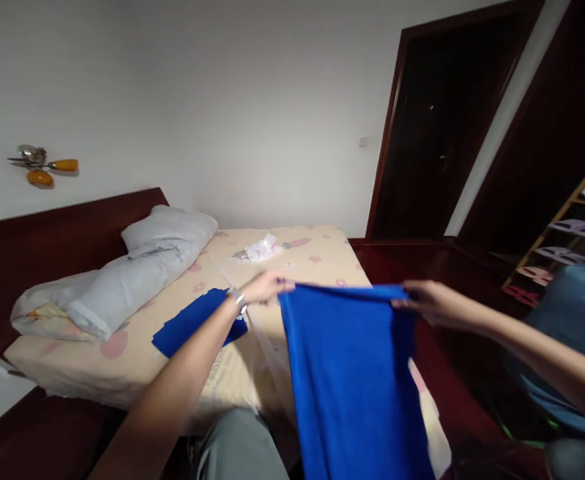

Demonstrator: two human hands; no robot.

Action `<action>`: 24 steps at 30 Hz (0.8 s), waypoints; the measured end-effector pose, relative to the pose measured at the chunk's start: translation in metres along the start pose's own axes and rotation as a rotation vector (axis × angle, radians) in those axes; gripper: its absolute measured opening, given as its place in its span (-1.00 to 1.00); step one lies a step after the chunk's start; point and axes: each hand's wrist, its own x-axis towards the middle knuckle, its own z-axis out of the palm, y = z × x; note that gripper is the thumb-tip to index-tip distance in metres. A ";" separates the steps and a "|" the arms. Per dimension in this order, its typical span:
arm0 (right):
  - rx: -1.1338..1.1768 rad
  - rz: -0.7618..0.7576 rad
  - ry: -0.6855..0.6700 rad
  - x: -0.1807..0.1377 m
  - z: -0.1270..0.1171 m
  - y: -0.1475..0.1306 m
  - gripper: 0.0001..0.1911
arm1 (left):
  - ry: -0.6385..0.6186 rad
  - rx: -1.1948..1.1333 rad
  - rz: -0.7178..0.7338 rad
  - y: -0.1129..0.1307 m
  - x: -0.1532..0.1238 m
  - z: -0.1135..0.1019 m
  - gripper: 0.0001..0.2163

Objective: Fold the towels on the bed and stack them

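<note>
A blue cloth (352, 380) hangs down between my hands, its top edge stretched nearly level. My left hand (267, 287), with a watch (238, 300) on the wrist, pinches its upper left corner. At the upper right corner my right hand (422, 300) is closed on the same cloth, slightly blurred. The lower end of the cloth runs out of view. Left of my left forearm, a folded blue cloth (187, 327) lies flat on the bed, partly hidden by that arm.
The bed (317, 257) has a patterned cream sheet. A grey quilt (147, 267) lies heaped by the dark headboard (62, 233). A white crumpled bag (262, 248) rests farther back. Right stand a shoe rack (552, 233) and something covered in blue-grey fabric (567, 333).
</note>
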 end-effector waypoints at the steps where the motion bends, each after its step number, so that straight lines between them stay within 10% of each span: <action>1: -0.040 -0.001 0.021 0.037 -0.021 -0.010 -0.51 | 0.156 0.077 -0.039 0.010 0.030 -0.019 -0.63; 5: 0.119 -0.088 0.421 0.146 -0.085 -0.057 -0.52 | 0.805 0.321 0.055 0.069 0.104 -0.085 -0.73; 11: 0.481 -0.273 0.628 0.167 -0.089 -0.062 -0.65 | 1.156 0.316 0.306 0.096 0.116 -0.091 -0.68; 15: 0.145 -0.149 0.589 0.138 -0.015 0.009 -0.65 | 1.000 0.411 0.162 0.026 0.113 -0.007 -0.66; 24: 0.016 0.205 0.073 0.005 0.252 0.193 -0.58 | 0.059 0.568 -0.028 -0.198 0.072 0.284 -0.59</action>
